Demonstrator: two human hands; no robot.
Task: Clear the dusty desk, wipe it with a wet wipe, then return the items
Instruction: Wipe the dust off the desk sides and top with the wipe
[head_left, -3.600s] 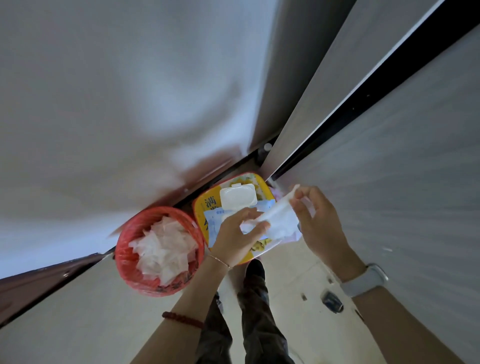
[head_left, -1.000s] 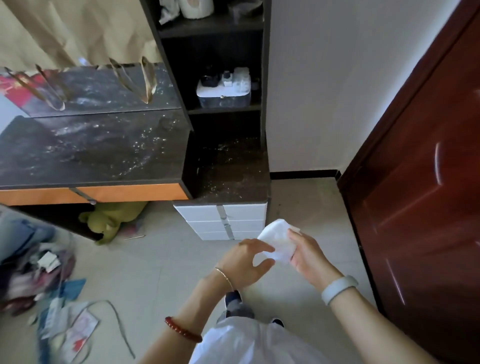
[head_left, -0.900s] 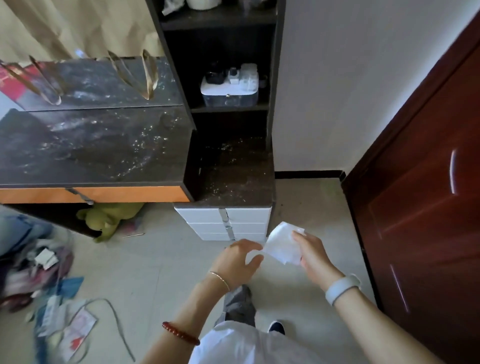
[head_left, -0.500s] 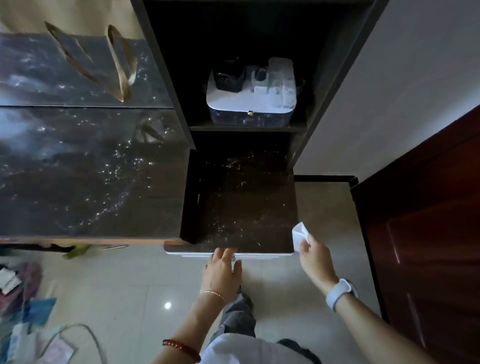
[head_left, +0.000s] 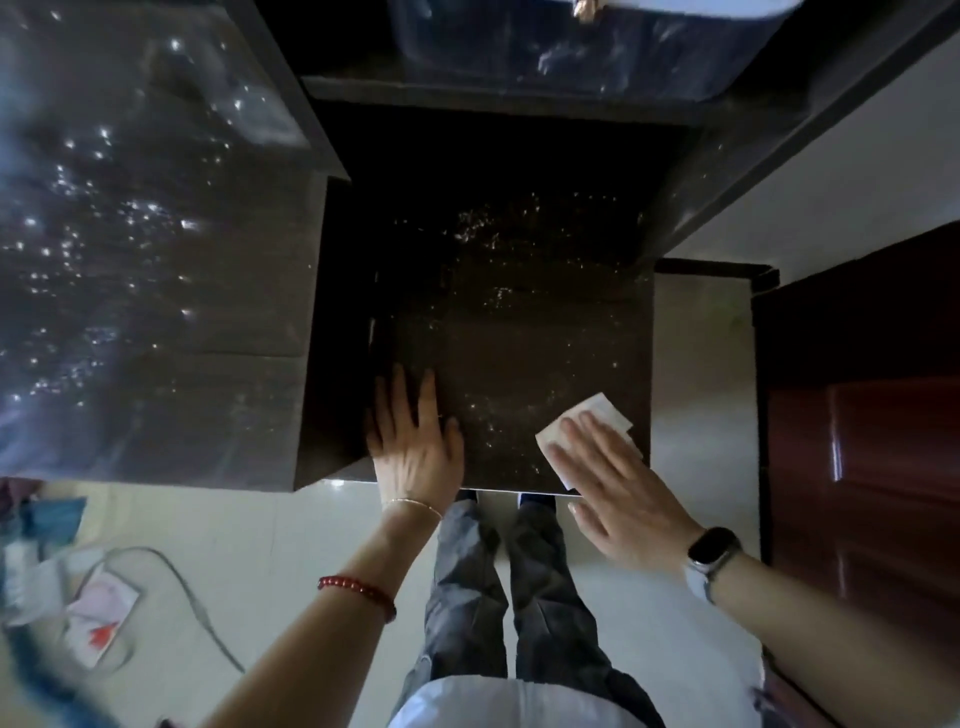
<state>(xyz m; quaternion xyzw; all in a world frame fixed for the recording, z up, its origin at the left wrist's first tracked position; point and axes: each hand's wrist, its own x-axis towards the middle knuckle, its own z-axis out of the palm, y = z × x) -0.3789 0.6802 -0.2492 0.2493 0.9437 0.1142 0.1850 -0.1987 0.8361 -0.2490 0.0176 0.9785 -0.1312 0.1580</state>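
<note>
White wet wipe (head_left: 592, 423) lies pressed under the flat, open right hand (head_left: 621, 491) at the dusty desk's (head_left: 519, 332) lower-right edge; left hand (head_left: 415, 447) rests flat, released, lower left. Upper centre is bare.

A dark red wooden door (head_left: 862, 467) stood at the right. Left of the door, across the pale tiled floor (head_left: 291, 551), lay a grey cable (head_left: 192, 597) and scattered papers (head_left: 98, 623).
</note>
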